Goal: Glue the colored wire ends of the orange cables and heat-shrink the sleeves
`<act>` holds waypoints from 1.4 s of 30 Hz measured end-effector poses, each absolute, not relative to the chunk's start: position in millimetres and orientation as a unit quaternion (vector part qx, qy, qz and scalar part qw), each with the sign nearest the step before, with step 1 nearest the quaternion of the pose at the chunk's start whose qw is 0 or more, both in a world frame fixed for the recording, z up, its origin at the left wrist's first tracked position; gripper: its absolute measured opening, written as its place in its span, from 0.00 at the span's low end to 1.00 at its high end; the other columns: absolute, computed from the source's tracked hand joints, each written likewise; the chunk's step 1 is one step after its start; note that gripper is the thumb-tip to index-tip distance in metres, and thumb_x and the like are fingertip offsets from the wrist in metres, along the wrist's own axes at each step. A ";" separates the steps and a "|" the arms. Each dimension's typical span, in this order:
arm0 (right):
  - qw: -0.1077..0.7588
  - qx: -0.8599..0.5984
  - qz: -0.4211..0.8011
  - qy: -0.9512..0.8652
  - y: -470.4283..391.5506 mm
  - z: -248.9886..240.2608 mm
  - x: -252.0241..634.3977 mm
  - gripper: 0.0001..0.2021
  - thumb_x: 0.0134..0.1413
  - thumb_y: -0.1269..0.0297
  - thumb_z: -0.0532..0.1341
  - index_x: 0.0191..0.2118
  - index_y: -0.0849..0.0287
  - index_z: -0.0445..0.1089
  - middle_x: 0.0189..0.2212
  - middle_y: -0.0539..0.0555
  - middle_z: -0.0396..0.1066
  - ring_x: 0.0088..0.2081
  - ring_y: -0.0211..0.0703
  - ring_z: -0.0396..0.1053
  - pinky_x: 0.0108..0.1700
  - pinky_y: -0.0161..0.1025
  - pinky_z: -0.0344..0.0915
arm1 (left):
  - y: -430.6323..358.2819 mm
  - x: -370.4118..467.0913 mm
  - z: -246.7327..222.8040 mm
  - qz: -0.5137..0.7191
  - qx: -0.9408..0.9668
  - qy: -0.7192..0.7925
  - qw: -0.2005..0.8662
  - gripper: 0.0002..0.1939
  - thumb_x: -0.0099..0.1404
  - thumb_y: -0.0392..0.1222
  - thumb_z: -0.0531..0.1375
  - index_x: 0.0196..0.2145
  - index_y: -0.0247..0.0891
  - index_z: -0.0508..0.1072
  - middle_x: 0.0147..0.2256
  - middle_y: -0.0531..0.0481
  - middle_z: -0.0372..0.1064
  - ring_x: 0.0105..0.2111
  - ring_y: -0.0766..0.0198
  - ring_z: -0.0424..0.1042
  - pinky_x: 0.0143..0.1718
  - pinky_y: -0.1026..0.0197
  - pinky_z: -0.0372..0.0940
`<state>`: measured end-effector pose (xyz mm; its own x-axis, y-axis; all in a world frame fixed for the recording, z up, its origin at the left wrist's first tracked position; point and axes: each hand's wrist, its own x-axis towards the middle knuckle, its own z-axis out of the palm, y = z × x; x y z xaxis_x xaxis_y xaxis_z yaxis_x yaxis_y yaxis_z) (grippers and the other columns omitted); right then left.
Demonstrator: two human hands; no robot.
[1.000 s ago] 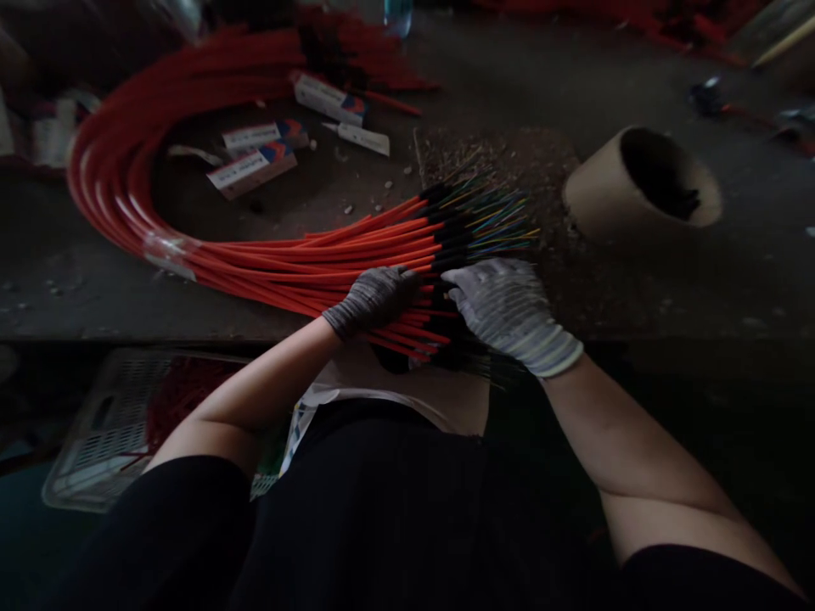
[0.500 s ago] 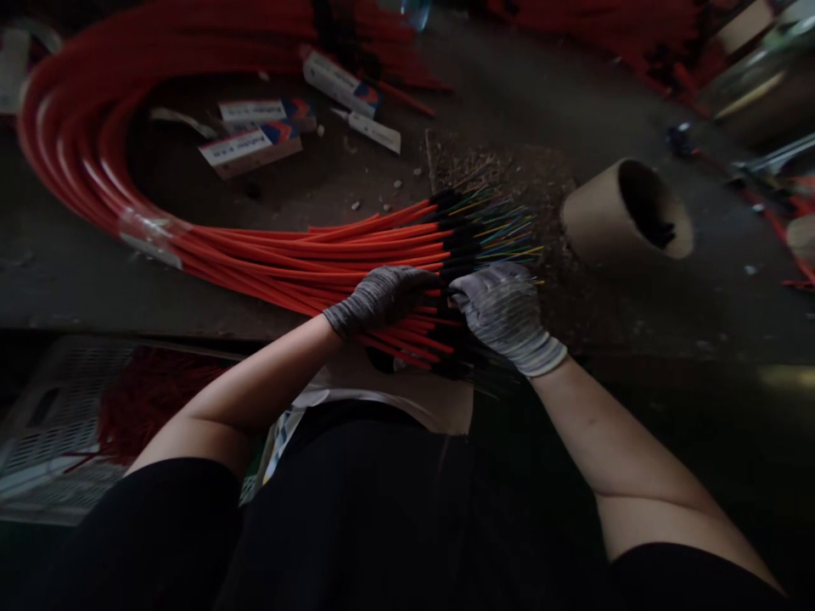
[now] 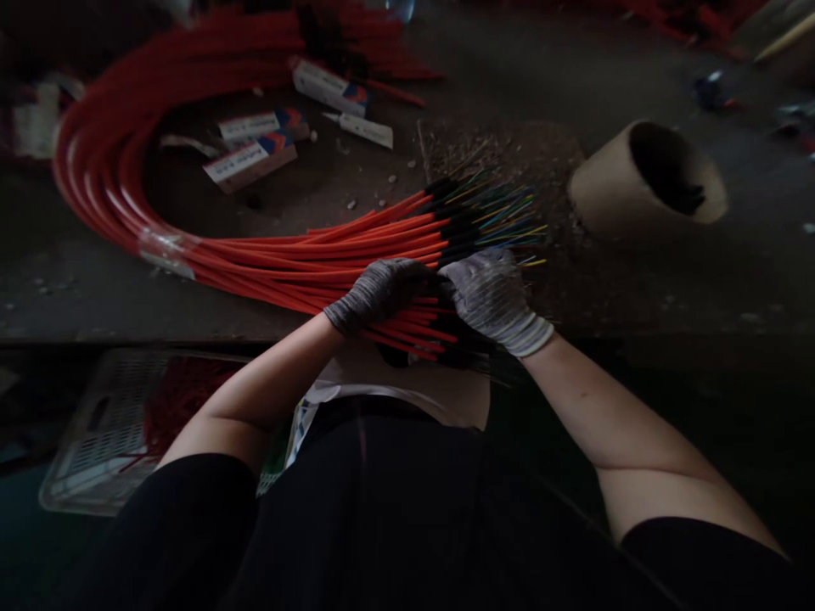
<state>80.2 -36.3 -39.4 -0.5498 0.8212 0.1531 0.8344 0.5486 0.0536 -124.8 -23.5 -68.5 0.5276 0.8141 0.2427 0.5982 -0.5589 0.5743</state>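
A bundle of orange cables (image 3: 286, 255) curves round from the left and fans out in front of me. Black sleeves (image 3: 449, 219) cover the cable ends, and thin coloured wires (image 3: 509, 212) stick out of them to the right. My left hand (image 3: 388, 290), in a grey knit glove, is closed round a cable just left of the sleeves. Against its fingertips my right hand (image 3: 487, 293), gloved too, pinches at the black end of a cable. The exact spot between the fingers is hidden. Clear tape (image 3: 166, 250) binds the bundle further left.
Beyond the cables lie small printed boxes (image 3: 251, 161) and a white tube (image 3: 366, 129). A cardboard cylinder (image 3: 611, 182) holding something dark stands at the right. Below the table edge, at left, is a white plastic crate (image 3: 95, 450) with red strips (image 3: 182, 399).
The view has shifted and turned slightly. My right hand sits a little further left, closer against the left hand's fingertips. Both hands keep their closed grip.
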 end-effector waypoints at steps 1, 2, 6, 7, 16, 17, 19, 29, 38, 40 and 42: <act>0.057 -0.469 -0.050 -0.880 -35.9 -36.1 81.1 0.16 0.65 0.65 0.53 0.48 0.61 0.78 0.42 0.62 0.79 0.46 0.57 0.72 0.49 0.51 0.57 | -23.0 -123.9 -66.9 0.231 0.855 0.423 0.194 0.16 0.72 0.40 0.57 0.54 0.38 0.77 0.47 0.46 0.80 0.47 0.62 0.77 0.50 0.62 0.69; 0.067 -0.467 -0.041 -0.881 -35.2 -31.3 83.8 0.16 0.65 0.65 0.55 0.50 0.59 0.78 0.45 0.62 0.79 0.48 0.57 0.71 0.51 0.51 0.58 | -22.6 -122.7 -64.6 0.206 0.863 0.434 0.158 0.16 0.72 0.40 0.57 0.53 0.38 0.78 0.47 0.45 0.79 0.47 0.60 0.77 0.49 0.61 0.69; 0.135 -0.516 -0.011 -0.846 -33.9 -8.0 110.5 0.20 0.67 0.59 0.57 0.60 0.54 0.73 0.55 0.59 0.75 0.50 0.54 0.72 0.51 0.49 0.62 | -24.2 -115.5 -50.8 0.065 0.870 0.489 -0.005 0.15 0.73 0.42 0.54 0.49 0.39 0.79 0.48 0.37 0.75 0.46 0.50 0.76 0.39 0.56 0.67; 0.117 -0.531 0.006 -0.839 -34.4 -4.9 118.4 0.19 0.67 0.59 0.57 0.59 0.54 0.74 0.54 0.59 0.76 0.49 0.53 0.72 0.50 0.47 0.63 | -25.8 -113.8 -46.9 0.033 0.866 0.499 -0.021 0.17 0.74 0.42 0.51 0.50 0.38 0.79 0.48 0.36 0.74 0.44 0.50 0.76 0.36 0.56 0.66; -0.080 -0.544 -0.082 -0.831 -55.4 -17.0 138.8 0.12 0.65 0.63 0.56 0.44 0.58 0.77 0.41 0.61 0.77 0.42 0.53 0.69 0.39 0.45 0.56 | -43.4 -105.5 -34.2 -0.052 0.885 0.460 0.047 0.18 0.73 0.47 0.55 0.53 0.36 0.77 0.44 0.37 0.78 0.45 0.46 0.77 0.37 0.54 0.68; -0.049 -0.545 -0.106 -0.831 -58.0 -13.0 137.6 0.12 0.65 0.63 0.56 0.43 0.57 0.78 0.41 0.61 0.77 0.42 0.54 0.68 0.40 0.46 0.55 | -44.2 -105.2 -37.6 -0.035 0.884 0.465 0.043 0.18 0.74 0.46 0.54 0.53 0.36 0.77 0.44 0.37 0.78 0.44 0.47 0.77 0.37 0.55 0.68; 0.019 -0.533 -0.136 -0.835 -62.3 -4.3 132.6 0.13 0.66 0.61 0.56 0.46 0.54 0.78 0.47 0.60 0.76 0.45 0.55 0.66 0.43 0.48 0.53 | -45.3 -104.9 -46.3 0.011 0.875 0.482 0.040 0.18 0.75 0.45 0.53 0.53 0.38 0.77 0.44 0.38 0.78 0.44 0.50 0.78 0.38 0.56 0.69; 0.028 -0.460 -0.133 -0.878 -50.7 -30.4 98.8 0.14 0.67 0.64 0.52 0.45 0.61 0.73 0.37 0.61 0.76 0.41 0.55 0.66 0.45 0.48 0.52 | -38.1 -113.2 -68.9 0.240 0.838 0.446 0.203 0.17 0.70 0.39 0.60 0.55 0.37 0.76 0.49 0.45 0.79 0.49 0.57 0.79 0.51 0.59 0.71; 0.064 -0.425 -0.108 -0.897 -41.7 -35.4 95.6 0.17 0.67 0.62 0.52 0.45 0.62 0.76 0.36 0.62 0.77 0.42 0.55 0.69 0.51 0.49 0.57 | -36.4 -113.8 -72.8 0.292 0.832 0.408 0.237 0.16 0.70 0.39 0.60 0.53 0.36 0.78 0.48 0.46 0.80 0.48 0.58 0.79 0.51 0.61 0.71; 0.060 -0.438 -0.089 -0.893 -41.3 -35.1 93.2 0.17 0.66 0.62 0.52 0.45 0.62 0.77 0.37 0.62 0.78 0.43 0.55 0.70 0.51 0.49 0.57 | -35.8 -113.6 -69.8 0.267 0.837 0.416 0.232 0.16 0.71 0.37 0.59 0.54 0.35 0.77 0.48 0.47 0.80 0.48 0.60 0.78 0.51 0.62 0.69; 0.068 -0.452 -0.071 -0.887 -40.9 -29.5 94.7 0.17 0.67 0.62 0.52 0.48 0.60 0.77 0.41 0.61 0.78 0.47 0.56 0.69 0.55 0.50 0.57 | -34.0 -112.7 -64.1 0.222 0.848 0.441 0.191 0.17 0.72 0.38 0.57 0.56 0.36 0.76 0.50 0.46 0.78 0.50 0.59 0.76 0.52 0.61 0.68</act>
